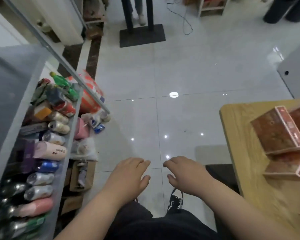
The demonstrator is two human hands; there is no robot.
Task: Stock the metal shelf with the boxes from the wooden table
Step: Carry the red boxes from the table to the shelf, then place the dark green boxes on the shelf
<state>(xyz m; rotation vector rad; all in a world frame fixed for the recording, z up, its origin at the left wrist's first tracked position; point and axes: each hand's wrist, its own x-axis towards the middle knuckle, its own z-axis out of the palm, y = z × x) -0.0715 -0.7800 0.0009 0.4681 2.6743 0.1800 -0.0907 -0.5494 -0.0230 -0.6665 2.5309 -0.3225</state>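
Several reddish-brown boxes (278,130) with pale pink edges lie stacked on the wooden table (237,129) at the right. The grey metal shelf (12,80) stands at the left; its lower level holds several cans and bottles (50,153) lying on their sides. My left hand (128,175) and my right hand (185,174) hover over the tiled floor between shelf and table, palms down, fingers relaxed and empty. Neither hand touches a box.
Bags and cardboard boxes (83,148) crowd the floor beside the shelf. A black stand base (142,35) and a person's legs are at the far end, with a cable (185,19) on the floor. White tiles (180,75) lie between.
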